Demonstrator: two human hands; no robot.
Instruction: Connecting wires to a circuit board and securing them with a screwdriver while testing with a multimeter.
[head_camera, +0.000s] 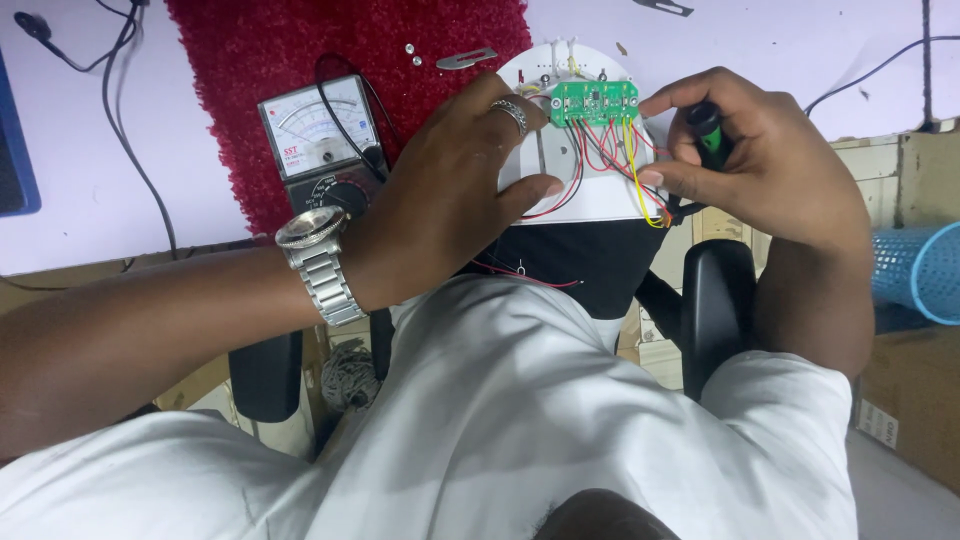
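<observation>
My left hand (450, 190), with a ring and a steel wristwatch, grips the edge of a white round plastic housing (595, 195) at the desk's front edge. On the housing sits a small green circuit board (594, 102) with red, yellow and black wires (620, 160) running from it. My right hand (760, 160) is closed round a screwdriver with a green and black handle (710, 135), its thumb and fingertips touching the right end of the board and the wires.
An analog multimeter (325, 140) lies on a red fuzzy mat (260, 60) left of the housing. Small screws (412, 53) and a metal blade (465, 60) lie on the mat. Black cables (125, 110) cross the white desk. A blue mesh basket (920, 270) stands at right; black chair armrests (715, 310) are below.
</observation>
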